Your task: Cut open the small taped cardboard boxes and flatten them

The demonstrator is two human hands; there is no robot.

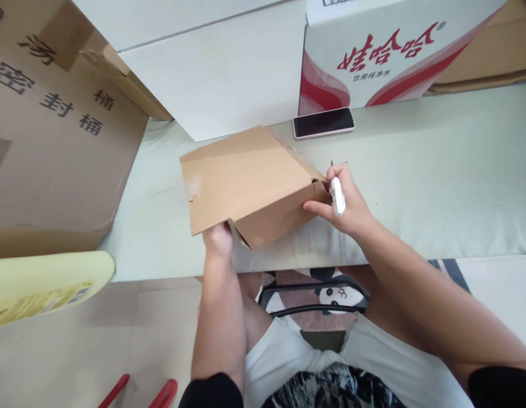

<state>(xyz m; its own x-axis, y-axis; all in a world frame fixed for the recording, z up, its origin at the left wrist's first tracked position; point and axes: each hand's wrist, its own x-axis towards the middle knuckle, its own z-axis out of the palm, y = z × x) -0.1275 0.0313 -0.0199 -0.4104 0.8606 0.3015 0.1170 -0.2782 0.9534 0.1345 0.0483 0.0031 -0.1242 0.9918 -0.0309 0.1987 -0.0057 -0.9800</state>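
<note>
A brown cardboard box (241,173) sits tilted on the covered table in front of me, its wide top panel jutting out to the left. My left hand (219,238) grips the box at its near left corner; its fingers are hidden under the overhanging panel. At the right end, my right hand (345,201) holds a small white plastic tool (338,196) whose exact kind I cannot make out. The right thumb presses against the box's near side, and the fingers curl behind its right corner.
Behind the box lies a phone (324,123), close to a white-and-red carton (373,62) and a large white box (220,79). A big brown carton (63,130) stands at the left, with a pale yellow object (50,283) before it. The table's cloth (449,181) extends rightward.
</note>
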